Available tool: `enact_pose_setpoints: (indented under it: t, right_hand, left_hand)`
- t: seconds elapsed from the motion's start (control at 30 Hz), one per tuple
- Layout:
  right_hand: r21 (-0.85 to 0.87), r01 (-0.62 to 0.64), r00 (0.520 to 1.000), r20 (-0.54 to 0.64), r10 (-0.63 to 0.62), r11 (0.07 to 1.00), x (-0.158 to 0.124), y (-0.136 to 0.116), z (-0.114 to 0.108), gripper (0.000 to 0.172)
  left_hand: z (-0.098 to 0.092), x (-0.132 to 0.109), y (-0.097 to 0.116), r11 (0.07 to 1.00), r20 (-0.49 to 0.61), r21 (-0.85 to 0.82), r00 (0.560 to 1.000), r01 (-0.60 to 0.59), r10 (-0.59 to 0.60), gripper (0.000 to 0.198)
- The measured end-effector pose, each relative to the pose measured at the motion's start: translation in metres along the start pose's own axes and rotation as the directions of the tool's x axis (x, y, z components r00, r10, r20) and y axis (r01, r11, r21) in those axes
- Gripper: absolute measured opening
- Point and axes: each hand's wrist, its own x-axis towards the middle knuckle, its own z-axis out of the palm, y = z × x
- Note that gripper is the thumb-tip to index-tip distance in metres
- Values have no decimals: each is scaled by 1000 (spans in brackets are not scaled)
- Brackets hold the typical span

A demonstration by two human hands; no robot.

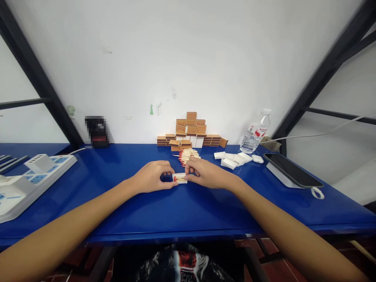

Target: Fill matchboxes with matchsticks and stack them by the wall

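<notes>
A small white matchbox tray with red-tipped matches lying in it is between my hands, low over the blue table. My left hand grips the tray's left end between thumb and fingers. At the right end, my right hand pinches pale matchsticks with thumb and forefinger, their ends over the tray. Just behind lies a loose heap of matches, red heads mostly toward the left. Behind the heap rise stacked brown matchboxes against the wall.
White matchbox trays lie in a group to the right, near a white earbud case and a water bottle. A phone rests on a white box farther right. A power strip occupies the left side of the blue table.
</notes>
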Motion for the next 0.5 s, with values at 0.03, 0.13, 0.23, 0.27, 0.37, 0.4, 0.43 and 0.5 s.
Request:
enact_pose_setpoints:
  t: [0.03,0.13,0.23,0.27,0.37,0.4,0.43,0.5]
  right_hand:
    - [-4,-7,1000,14,7,1000,0,0,0,7]
    - [0,-15,999,47,15,1000,1,1,0,11]
    - [5,6,999,37,-6,1000,2,0,0,12]
    - [3,17,999,29,-17,1000,3,0,0,13]
    - [1,51,999,-3,-51,999,3,-1,0,15]
    - [3,56,998,-8,-56,998,3,-2,1,14]
    - [5,58,998,-7,-58,998,4,-2,1,13]
    - [2,59,998,-2,-59,998,4,-2,1,10]
  left_hand:
    - [0,0,0,1000,-2,-1,1000,0,0,28]
    - [0,1,0,1000,2,2,1000,1,-2,27]
    - [-1,1,0,1000,9,3,1000,5,-5,28]
    - [-1,0,0,1000,9,2,1000,6,-6,28]
    - [-1,0,-1,1000,7,-2,1000,2,-2,28]
    - [0,0,-1,1000,4,-4,1000,0,1,28]
    - [0,0,-1,1000,1,-6,1000,-2,2,28]
    - [0,-1,-1,1000,-3,-10,1000,-5,5,29]
